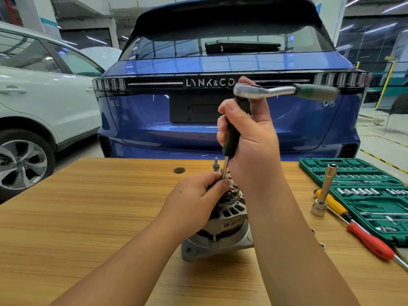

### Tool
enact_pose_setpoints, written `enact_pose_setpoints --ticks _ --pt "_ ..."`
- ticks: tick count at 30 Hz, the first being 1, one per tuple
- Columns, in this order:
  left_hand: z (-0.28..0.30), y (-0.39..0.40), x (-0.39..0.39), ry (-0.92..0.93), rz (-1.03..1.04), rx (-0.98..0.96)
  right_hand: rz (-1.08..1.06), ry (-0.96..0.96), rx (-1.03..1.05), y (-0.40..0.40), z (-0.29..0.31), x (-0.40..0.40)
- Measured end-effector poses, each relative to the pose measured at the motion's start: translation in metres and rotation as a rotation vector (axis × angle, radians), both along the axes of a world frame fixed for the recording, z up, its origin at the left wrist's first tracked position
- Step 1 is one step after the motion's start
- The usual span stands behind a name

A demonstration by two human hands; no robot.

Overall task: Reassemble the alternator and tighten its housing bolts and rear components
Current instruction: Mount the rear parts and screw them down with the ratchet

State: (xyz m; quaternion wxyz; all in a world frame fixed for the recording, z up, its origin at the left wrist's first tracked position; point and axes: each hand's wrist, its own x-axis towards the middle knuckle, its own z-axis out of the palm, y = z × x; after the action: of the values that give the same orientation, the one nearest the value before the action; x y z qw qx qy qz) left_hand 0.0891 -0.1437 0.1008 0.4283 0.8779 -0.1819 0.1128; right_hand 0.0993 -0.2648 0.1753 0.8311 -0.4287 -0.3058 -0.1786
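The grey alternator stands on the wooden table, rear end up. A threaded stud sticks up at its back. My left hand pinches the lower end of a thin driver shaft at the alternator's top. My right hand grips the black handle of that driver, held upright. A chrome ratchet with a green grip sits on top of the handle and points right. The shaft's tip is hidden by my fingers.
An open green socket set case lies at the table's right. Beside it stand a long socket on an extension and a yellow and red screwdriver. A blue car and a white car are parked behind the table.
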Motion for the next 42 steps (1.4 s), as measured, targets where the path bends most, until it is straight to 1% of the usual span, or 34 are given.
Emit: enact_pose_setpoints --ticks 4,7,9,12,15,16,19,21,23,25,28,30,32,33,39,40,42 --pt "0.000 -0.001 -0.002 -0.012 0.001 -0.011 -0.115 -0.084 -0.048 0.009 0.000 -0.005" --pt "0.000 0.000 -0.002 -0.012 -0.003 -0.022 -0.160 -0.063 -0.109 0.011 0.004 -0.014" --pt "0.000 0.000 -0.002 -0.012 -0.016 -0.037 -0.100 0.010 -0.135 0.010 0.015 -0.022" --pt "0.000 0.001 -0.003 -0.010 -0.030 -0.058 0.099 0.176 -0.132 0.004 0.036 -0.023" --pt "0.000 0.001 -0.003 -0.007 -0.033 -0.058 0.137 0.208 -0.115 0.006 0.034 -0.024" --pt "0.000 0.001 -0.003 -0.007 -0.030 -0.051 0.099 0.189 -0.076 0.010 0.029 -0.026" --pt "-0.001 0.001 -0.002 -0.016 -0.030 -0.023 -0.131 0.098 0.019 0.012 0.010 -0.022" --pt "-0.001 0.001 0.000 -0.017 -0.037 -0.001 -0.187 0.099 0.057 0.008 0.005 -0.013" --pt "0.000 0.002 0.002 -0.003 -0.039 0.003 -0.162 0.104 0.054 0.001 0.005 -0.004" --pt "0.000 0.003 0.003 0.009 -0.038 -0.012 -0.106 0.062 0.057 0.000 0.006 0.000" --pt "0.001 0.003 0.002 0.017 -0.041 -0.020 -0.087 -0.069 0.053 0.005 0.001 0.001" --pt "0.001 0.003 0.001 0.016 -0.037 -0.021 -0.111 -0.157 -0.005 0.009 0.000 -0.001" --pt "0.002 0.003 0.000 0.026 -0.044 -0.043 -0.095 -0.200 -0.056 0.012 -0.001 -0.004" --pt "0.002 0.003 -0.001 0.030 -0.048 -0.050 -0.068 -0.192 -0.054 0.013 -0.001 -0.007" --pt "0.001 0.004 0.000 0.028 -0.054 -0.055 0.202 -0.005 -0.011 0.007 0.019 -0.011" --pt "0.001 0.005 0.001 0.024 -0.056 -0.055 0.230 0.020 -0.003 0.006 0.020 -0.011" --pt "0.000 0.005 0.002 0.012 -0.057 -0.056 0.213 0.060 0.018 0.008 0.018 -0.013"
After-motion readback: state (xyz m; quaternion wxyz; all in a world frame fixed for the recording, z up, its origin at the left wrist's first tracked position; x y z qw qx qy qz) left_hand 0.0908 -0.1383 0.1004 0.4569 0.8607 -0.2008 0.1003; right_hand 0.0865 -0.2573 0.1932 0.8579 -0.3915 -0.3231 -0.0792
